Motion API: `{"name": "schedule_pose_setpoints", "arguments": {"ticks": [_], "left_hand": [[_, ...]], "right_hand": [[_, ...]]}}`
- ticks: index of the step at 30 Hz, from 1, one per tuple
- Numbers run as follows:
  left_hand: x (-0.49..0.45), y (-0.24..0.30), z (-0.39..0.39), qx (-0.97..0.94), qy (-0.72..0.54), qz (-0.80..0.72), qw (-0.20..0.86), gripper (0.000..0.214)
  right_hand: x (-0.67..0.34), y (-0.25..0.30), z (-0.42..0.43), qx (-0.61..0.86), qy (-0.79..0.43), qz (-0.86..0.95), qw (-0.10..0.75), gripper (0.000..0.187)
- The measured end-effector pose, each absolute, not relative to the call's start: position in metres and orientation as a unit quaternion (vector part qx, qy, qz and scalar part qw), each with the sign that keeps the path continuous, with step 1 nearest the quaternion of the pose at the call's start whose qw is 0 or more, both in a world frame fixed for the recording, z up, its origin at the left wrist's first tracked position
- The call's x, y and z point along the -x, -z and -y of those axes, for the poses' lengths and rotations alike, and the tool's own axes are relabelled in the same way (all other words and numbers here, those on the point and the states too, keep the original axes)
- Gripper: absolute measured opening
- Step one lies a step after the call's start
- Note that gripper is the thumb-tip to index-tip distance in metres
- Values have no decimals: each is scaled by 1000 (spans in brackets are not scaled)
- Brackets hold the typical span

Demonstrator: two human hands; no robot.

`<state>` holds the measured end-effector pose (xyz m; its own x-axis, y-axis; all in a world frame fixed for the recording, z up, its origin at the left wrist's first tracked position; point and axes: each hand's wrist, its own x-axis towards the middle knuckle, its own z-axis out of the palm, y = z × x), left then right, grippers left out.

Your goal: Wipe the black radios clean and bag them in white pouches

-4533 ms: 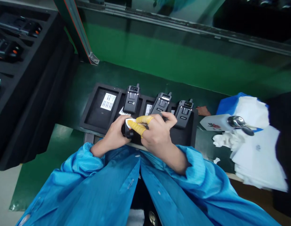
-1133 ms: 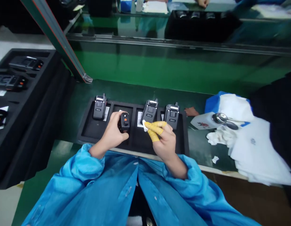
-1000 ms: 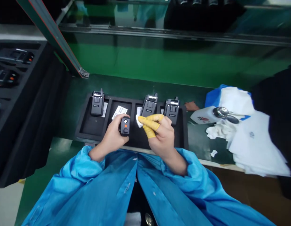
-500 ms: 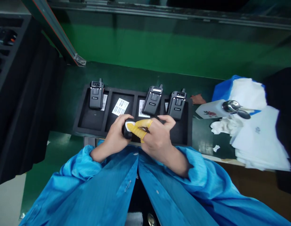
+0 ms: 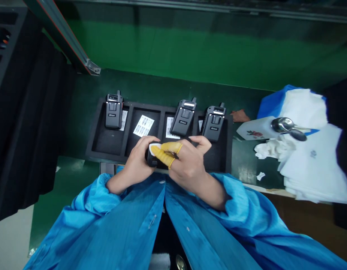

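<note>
My left hand is closed around a small black handset, held upright close to my body. It looks like the two-way radios nearby, though much of it is hidden. Yellow finger cots cover two fingers of my right hand, which press a small white wipe against the handset's top. Beyond my hands lies a black foam tray with several compartments. A two-way radio rests at its left end; a second radio and a third radio lean towards the right. Barcode labels lie inside.
To the right are a blue box with white sheets, a white flowered container, spoons, crumpled tissue and stacked white bags. Tall black foam trays stand at left. A metal post rises behind.
The view has shifted slightly. My right fingers and the wipe have moved a little on the handset's top; both grips stay the same. The radios in the tray have not moved.
</note>
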<state>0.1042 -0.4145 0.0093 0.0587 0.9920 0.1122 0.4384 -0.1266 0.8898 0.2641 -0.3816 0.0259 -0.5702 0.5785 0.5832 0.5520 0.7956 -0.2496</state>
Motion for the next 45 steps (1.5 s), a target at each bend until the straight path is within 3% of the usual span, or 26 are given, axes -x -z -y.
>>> {"name": "schedule_pose_setpoints", "arguments": {"ticks": [12, 17, 25, 30, 35, 39, 45], "left_hand": [[-104, -14, 412, -647, -367, -574, 343, 56], [-104, -13, 412, -645, -387, -562, 346, 51], [-101, -14, 414, -640, -378, -566, 357, 54], [-100, -16, 412, -637, -363, -577, 360, 56], [-101, -15, 412, -634, -380, -569, 360, 53], [-102, -17, 412, -647, -369, -568, 349, 55], [-101, -16, 411, -641, -368, -575, 351, 54]], "right_hand": [[-284, -23, 376, 389, -49, 852, 348, 32], [-268, -22, 378, 353, -69, 859, 364, 29], [-278, -24, 377, 335, -112, 869, 345, 39], [-284, -24, 372, 407, -25, 835, 370, 31], [-269, -24, 370, 310, 35, 877, 366, 29], [-271, -16, 357, 359, 124, 855, 353, 31], [-270, -18, 366, 349, 94, 865, 348, 27]]}}
